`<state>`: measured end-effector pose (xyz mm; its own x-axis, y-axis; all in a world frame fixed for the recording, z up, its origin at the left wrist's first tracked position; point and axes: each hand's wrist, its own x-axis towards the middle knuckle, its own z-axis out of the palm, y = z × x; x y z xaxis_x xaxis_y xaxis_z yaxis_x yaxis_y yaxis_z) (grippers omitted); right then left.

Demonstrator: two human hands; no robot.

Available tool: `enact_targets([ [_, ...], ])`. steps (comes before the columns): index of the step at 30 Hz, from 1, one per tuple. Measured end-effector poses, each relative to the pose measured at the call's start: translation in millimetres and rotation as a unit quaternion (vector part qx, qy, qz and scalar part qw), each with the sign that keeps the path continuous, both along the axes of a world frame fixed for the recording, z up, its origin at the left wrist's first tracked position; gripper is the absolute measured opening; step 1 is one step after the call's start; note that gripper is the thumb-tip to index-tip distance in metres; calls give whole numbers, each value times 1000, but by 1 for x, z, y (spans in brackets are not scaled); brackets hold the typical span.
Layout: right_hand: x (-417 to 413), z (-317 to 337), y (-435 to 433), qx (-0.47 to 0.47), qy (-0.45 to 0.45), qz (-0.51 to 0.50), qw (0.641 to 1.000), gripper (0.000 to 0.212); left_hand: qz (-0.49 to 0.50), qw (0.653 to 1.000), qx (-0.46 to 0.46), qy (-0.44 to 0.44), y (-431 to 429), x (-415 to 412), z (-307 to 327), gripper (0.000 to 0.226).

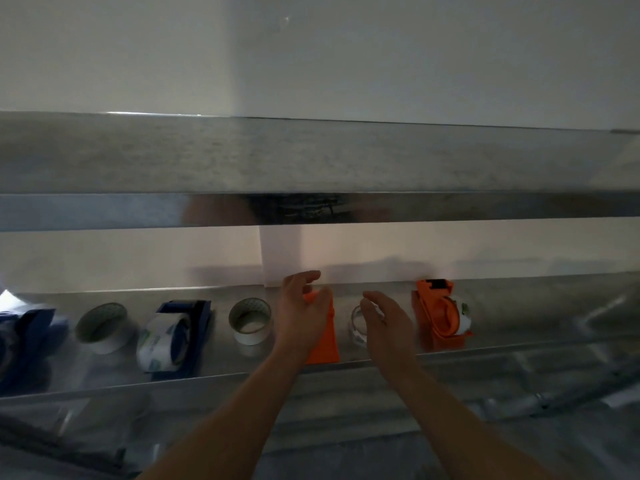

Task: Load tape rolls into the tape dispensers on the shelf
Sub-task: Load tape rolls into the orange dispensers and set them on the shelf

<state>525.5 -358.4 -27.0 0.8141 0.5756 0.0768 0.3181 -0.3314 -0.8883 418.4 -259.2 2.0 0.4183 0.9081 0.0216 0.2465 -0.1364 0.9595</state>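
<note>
The orange dispenser (323, 341) is lying on the shelf (519, 317), its long axis running front to back. The left hand (301, 313) is reaching over it and the right hand (388, 323) is beside the clear tape roll (356, 329). The fingers (374, 298) of both are released and loosely curved.

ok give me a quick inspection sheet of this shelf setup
surface: steel shelf, shiny
job's things: far-left blue dispenser; loaded blue dispenser; middle orange dispenser; loaded orange dispenser; left white roll; right white roll; clear roll
clutter: nothing seen
hands: left hand before middle orange dispenser, right hand by clear roll; both open, contact unclear
cables: nothing seen
surroundings: upper shelf, white wall, pipe below
</note>
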Motion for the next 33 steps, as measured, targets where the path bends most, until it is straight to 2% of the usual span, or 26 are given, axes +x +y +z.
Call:
enact_targets([
  [9, 32, 10, -40, 38, -5, 17, 999, 27, 16, 999, 27, -21, -46, 31, 14, 22],
  [15, 64, 15, -84, 54, 20, 46, 997, 27, 45, 998, 28, -30, -92, 65, 17, 22],
  [22, 97, 22, -131, 75, 8, 78, 994, 26, 55, 998, 10, -41, -147, 97, 18, 23],
  [33, 134, 23, -184, 80, -30, 62, 994, 25, 46, 998, 38, 4, -197, 133, 18, 28],
])
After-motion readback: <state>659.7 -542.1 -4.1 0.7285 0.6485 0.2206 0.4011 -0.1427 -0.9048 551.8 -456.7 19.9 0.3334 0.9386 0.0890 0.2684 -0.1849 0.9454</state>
